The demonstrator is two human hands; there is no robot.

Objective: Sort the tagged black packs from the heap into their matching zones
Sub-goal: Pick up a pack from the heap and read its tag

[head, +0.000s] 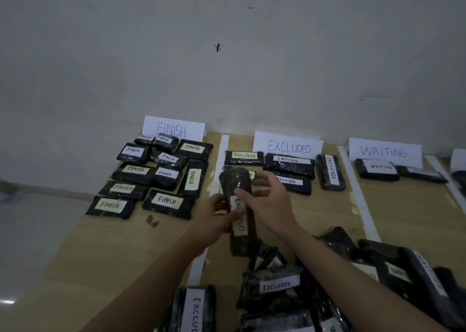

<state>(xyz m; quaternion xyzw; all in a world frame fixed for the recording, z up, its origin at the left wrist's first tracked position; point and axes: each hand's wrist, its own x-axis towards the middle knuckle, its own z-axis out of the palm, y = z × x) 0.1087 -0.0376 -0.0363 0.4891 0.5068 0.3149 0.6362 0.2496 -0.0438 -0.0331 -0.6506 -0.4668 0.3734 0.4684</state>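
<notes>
Both hands hold one black pack point(235, 180) tagged EXCLUDED upright above the EXCLUDED zone. My left hand point(216, 213) grips its lower left side; my right hand point(267, 200) holds its right edge with the thumb across the front. The EXCLUDED sign point(288, 146) stands behind several packs tagged EXCLUDED point(290, 165). To the left, the FINISH sign point(174, 128) backs several FINISH packs point(166, 200). On the right, the WAITING sign point(384, 151) stands over two WAITING packs point(377, 169). The heap point(327, 281) of mixed tagged packs lies at the bottom right.
White tape strips point(358, 193) split the brown board into zones. A further white sign point(459, 159) peeks in at the far right edge. A grey wall rises behind the signs, and pale floor lies left of the board.
</notes>
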